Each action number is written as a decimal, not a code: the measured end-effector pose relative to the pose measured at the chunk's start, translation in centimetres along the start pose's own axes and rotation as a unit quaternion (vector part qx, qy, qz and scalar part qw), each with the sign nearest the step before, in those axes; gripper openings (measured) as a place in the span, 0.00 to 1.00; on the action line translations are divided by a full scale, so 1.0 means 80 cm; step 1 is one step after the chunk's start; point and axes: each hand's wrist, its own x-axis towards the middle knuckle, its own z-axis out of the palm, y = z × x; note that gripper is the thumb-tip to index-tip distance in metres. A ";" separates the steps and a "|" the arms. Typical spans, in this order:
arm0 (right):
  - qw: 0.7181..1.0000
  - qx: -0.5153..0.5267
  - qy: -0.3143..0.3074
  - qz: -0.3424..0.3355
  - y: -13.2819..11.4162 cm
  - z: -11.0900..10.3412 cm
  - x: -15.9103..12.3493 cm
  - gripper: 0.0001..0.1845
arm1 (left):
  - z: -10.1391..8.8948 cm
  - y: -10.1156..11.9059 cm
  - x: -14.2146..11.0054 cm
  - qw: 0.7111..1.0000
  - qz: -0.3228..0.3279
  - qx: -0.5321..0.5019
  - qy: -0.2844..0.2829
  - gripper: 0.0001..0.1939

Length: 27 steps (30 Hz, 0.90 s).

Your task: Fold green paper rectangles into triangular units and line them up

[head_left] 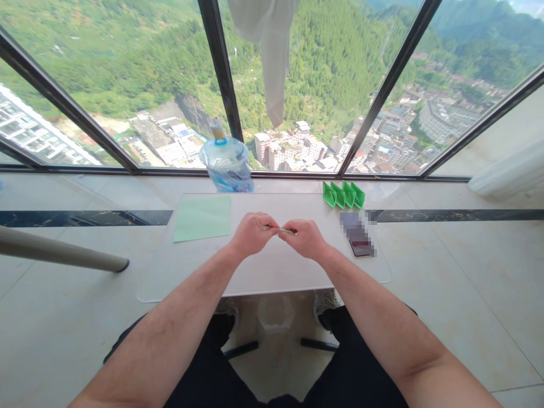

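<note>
Above the middle of the white table [272, 272], my left hand [254, 232] and my right hand [304, 235] meet with their fingertips close together. Both pinch a small folded piece of light green paper [289, 231], of which only thin edges show between the fingers; its full shape is hidden. To the left of my hands lies a flat stack or sheet of pale green paper [203, 218]. Several folded green paper boats [343, 195] stand in a row at the table's back right corner.
A phone [360, 243], partly blurred out, lies on the table's right side. Behind the table stands a large water bottle [227, 164] by the window. A grey pole [63, 249] reaches in from the left. My legs are under the front edge.
</note>
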 end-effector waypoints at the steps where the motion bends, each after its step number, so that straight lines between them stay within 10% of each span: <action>1: 1.000 0.004 -0.002 -0.003 -0.001 0.000 0.000 0.08 | 0.001 -0.001 0.000 1.000 0.011 0.014 0.003 0.05; 27: 0.998 -0.027 -0.025 0.059 0.004 -0.013 0.005 0.10 | -0.019 -0.019 0.001 0.995 -0.070 0.052 -0.055 0.08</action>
